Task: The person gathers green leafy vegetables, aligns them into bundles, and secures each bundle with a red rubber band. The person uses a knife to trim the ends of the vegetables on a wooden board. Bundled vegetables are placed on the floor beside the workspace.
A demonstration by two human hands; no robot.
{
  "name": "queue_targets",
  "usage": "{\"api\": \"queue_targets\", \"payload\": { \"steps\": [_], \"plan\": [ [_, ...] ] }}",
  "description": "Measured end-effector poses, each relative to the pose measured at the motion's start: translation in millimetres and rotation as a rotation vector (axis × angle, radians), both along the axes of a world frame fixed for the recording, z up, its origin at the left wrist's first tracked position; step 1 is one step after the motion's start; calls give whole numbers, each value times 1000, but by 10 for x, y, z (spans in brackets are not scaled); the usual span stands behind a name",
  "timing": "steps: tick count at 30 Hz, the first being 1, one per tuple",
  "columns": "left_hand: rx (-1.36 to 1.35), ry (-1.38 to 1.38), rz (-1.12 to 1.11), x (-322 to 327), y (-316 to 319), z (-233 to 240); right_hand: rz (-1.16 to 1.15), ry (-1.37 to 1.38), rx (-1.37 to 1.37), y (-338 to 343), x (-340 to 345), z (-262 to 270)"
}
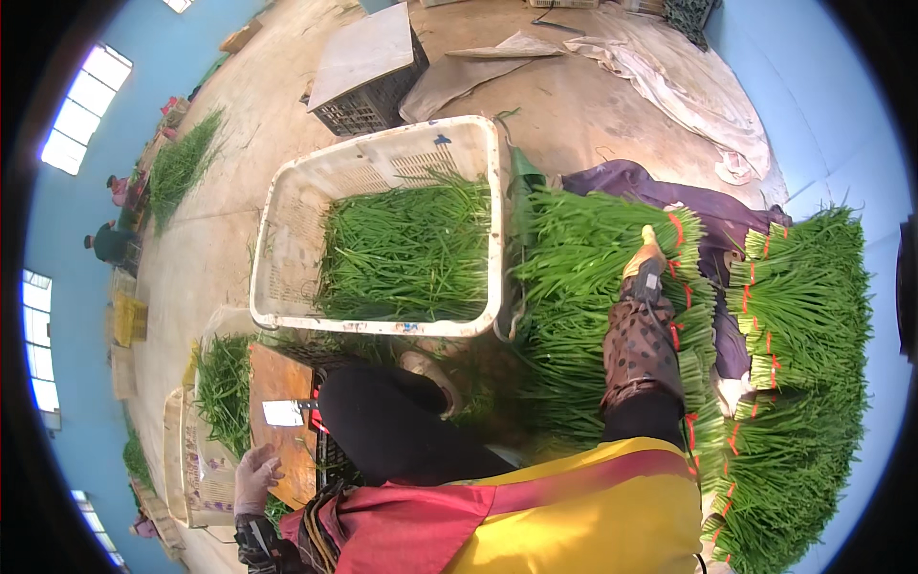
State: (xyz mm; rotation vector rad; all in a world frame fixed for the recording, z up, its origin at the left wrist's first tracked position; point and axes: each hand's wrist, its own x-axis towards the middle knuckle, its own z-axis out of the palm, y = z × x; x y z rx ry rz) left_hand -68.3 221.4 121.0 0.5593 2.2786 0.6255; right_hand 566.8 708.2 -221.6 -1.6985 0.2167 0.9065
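Observation:
My right hand, in a yellowish glove, touches the leafy part of the bundled garlic chives near their red ties. Its fingers are partly hidden, so I cannot tell whether it grips a bundle. The bundles lie in a long row with their pale cut ends to the right. My left hand, in a thin pale glove, hangs with loosely curled fingers by the edge of a wooden board, apparently holding nothing. On the board are a white card and a red item beside my knee.
A white plastic crate holding loose chives stands ahead. Another crate and loose chives are at left. More tied bundles line the right wall over dark cloth. A board-topped black crate stands beyond. People sit far left.

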Motion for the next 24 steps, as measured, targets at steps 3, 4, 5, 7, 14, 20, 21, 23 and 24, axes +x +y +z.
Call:
{"api": "queue_targets", "payload": {
  "steps": [3,4,5,7,14,20,21,23,24],
  "plan": [
    [-23,-17,31,16,78,33,-15,-75,222,351,67,43],
    [-28,-19,34,27,104,33,37,-181,162,449,57,3],
    [-38,-11,46,38,127,29,129,-298,85,496,60,-64],
    [-31,-10,12,71,157,-5,438,-530,62,445,36,-284],
    [-71,-19,-26,102,163,-100,564,-172,263,-225,-291,-982],
    [-35,-12,-12,96,74,-77,485,104,260,-666,-410,-654],
    [-21,-18,-13,93,49,-68,476,57,258,-711,-445,-547],
    [-17,-38,-11,65,3,-63,532,-5,372,-780,-482,-291],
    [0,-55,-35,37,-22,-69,615,58,534,-800,-439,-122]
  ]
}}
